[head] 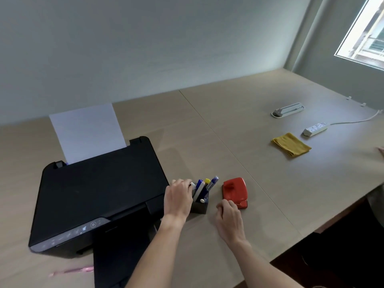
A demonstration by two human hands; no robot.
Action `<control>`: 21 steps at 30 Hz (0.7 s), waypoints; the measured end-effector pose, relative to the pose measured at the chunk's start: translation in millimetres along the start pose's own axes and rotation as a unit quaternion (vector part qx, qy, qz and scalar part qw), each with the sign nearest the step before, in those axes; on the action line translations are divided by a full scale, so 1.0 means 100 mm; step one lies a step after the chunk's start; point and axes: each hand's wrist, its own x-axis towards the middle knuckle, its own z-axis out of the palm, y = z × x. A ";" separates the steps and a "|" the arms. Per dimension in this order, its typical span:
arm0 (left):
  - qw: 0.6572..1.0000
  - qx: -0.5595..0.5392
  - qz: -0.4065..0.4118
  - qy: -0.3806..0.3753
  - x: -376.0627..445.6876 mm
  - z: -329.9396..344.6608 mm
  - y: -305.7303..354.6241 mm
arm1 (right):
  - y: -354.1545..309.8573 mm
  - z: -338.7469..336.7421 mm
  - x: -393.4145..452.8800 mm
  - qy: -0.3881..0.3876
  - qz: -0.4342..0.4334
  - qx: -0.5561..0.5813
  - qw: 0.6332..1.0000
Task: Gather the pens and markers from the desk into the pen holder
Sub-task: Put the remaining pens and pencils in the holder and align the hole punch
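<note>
Left hand (178, 197) curled, right hand (229, 219) fisted

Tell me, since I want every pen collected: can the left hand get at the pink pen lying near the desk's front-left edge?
Probably yes. The pink pen lies in the open in front of the printer, nothing on it. The left hand is at the pen holder, so it must swing back around the printer's front corner.

Soft daylight from window (365, 30) at right; wide-angle edge distortion.

We see the pen holder (200, 206) on the tabletop (239, 129), between the printer (99, 190) on its left and the hole punch (234, 193) on its right.
</note>
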 end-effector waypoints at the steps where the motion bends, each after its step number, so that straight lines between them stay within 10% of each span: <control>1: 1.000 -0.011 0.004 -0.004 -0.02 0.00 -0.03 | 0.04 0.02 -0.06 -0.021 0.004 -0.008 1.000; 14: 0.997 -0.050 -0.049 -0.033 -1.19 -0.49 -0.99 | -0.42 0.29 -0.34 -0.191 -0.085 -0.090 0.974; 21: 0.965 -0.030 -0.259 0.028 -2.18 -0.76 -1.91 | -1.04 0.95 -0.68 -0.274 -0.228 -0.103 0.929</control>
